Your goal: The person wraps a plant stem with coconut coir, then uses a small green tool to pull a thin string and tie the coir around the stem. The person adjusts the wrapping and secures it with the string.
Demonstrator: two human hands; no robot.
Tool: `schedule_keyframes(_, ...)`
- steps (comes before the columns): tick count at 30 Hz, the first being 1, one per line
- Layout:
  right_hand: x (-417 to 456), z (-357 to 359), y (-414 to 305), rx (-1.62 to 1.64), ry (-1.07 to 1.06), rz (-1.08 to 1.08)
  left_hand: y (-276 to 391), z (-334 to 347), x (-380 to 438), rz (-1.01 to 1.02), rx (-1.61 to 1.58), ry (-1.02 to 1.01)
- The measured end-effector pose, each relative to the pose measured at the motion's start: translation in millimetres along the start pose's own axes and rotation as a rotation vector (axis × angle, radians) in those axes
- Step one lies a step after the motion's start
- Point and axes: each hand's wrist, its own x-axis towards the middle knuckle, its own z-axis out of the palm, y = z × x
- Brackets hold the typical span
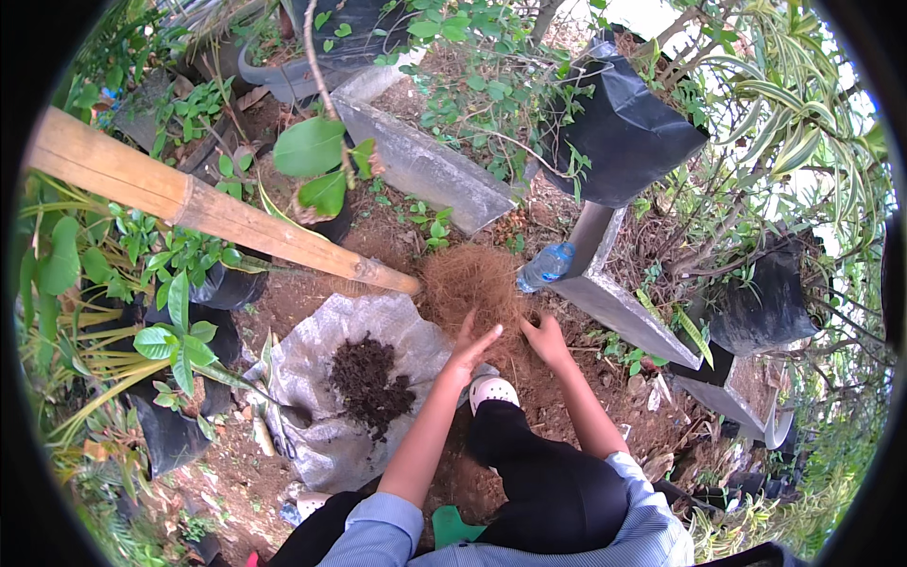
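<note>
A loose heap of brown coconut fibre (471, 280) lies on the soil in front of me. My left hand (470, 347) is at its near edge, fingers spread and palm partly turned up; no firm hold on anything shows. At the heap's right side is my right hand (547, 340), its thumb and fingertips drawn together at the fibre; whether strands are pinched is unclear. To the left of my hands a whitish woven plastic sack (305, 354) is spread flat, bearing a pile of dark soil (370, 383). A clear plastic bottle (545, 266) with a blue label rests just right of the fibre.
A bamboo pole (262, 234) slants from the upper left down to the fibre. Concrete slabs (432, 166) stand beyond and at right. Black plant bags (623, 127) and foliage surround the spot. My white clog (492, 389) is near the sack, a green object (453, 526) beneath me.
</note>
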Motion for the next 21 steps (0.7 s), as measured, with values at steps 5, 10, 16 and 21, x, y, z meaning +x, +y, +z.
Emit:
schedule_keyframes(5,-7.4,15.6,-13.7,0.332,-0.091,0.074,-8.0,-12.8,-8.3,0.053,-0.053,0.083)
schedule_keyframes(10,-11.2,22.6,-35.3,0.345,-0.207,-0.087,-26.1,-36.2,12.9,0.206,-0.118,0.053)
schedule_keyframes(16,-0.1,14.2,-15.4,0.043,0.008,-0.108,-23.1,-35.5,18.1,0.092,-0.021,0.062)
schedule_keyframes(21,1.7,7.3,-2.1,0.028,0.045,-0.102,-0.9,-26.6,4.6,-0.094,0.017,0.007)
